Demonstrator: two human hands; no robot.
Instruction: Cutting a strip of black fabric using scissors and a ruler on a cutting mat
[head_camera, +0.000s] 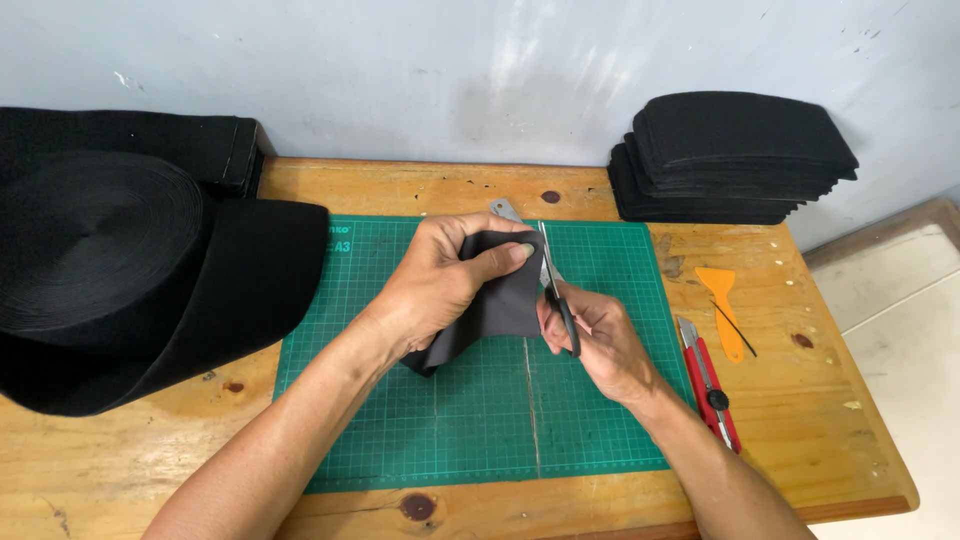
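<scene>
Two hands work over the green cutting mat (480, 420) that lies in the middle of the wooden surface (120, 470). My left hand (440, 285) is clamped on a dark fabric piece (500, 305), thumb across its top, holding it up off the mat near the mat's far edge. My right hand (600, 340) is closed through the black handles of the scissors (553, 285); the blades run up along the fabric's right edge, their tip showing above my left hand. From here I cannot tell whether the blades are open or closed on the cloth.

I judge that the cut along that right edge is in hand, with the fabric pulled taut. The next move, as I read it, calls for a steady grip from the left hand so the cloth does not fold into the blades, and for fingers kept clear of the cutting line.

A big roll of black webbing (100, 240) fills the left edge. A stack of black cut pieces (735, 155) sits at the far right corner. An orange scraper (725, 305) and a red utility knife (708, 380) lie just beside the mat along the right edge.
</scene>
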